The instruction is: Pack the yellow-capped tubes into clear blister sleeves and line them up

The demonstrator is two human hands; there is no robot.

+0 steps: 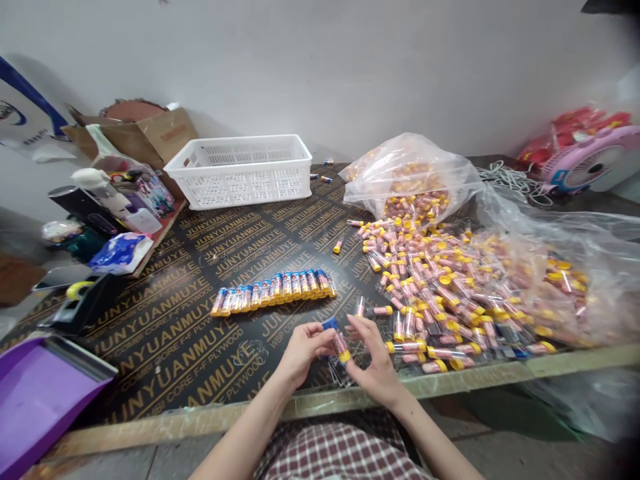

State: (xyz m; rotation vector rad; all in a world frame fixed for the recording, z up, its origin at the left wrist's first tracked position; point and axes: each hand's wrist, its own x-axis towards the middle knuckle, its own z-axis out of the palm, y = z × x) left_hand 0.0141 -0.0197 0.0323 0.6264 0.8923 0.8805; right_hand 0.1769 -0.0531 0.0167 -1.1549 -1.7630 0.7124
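Note:
A small clear tube (341,345) with pink contents and a yellow cap is held near the table's front edge. A blue flat piece, perhaps a wrapper or label, sits at its upper end. My left hand (305,348) pinches the tube and blue piece from the left. On the other side my right hand (374,365) has its fingers spread around the tube, its thumb close to the yellow cap. Beyond my hands lies a neat row of blue-and-yellow wrapped tubes (275,289). To the right spreads a large pile of pink tubes with yellow caps (435,287).
A white plastic basket (250,183) stands against the wall. Behind the pile rests a clear bag (415,170) of tubes. A pink fan (595,163) and white cord (513,183) lie back right. At left are a purple dustpan (45,400) and a cardboard box (150,137).

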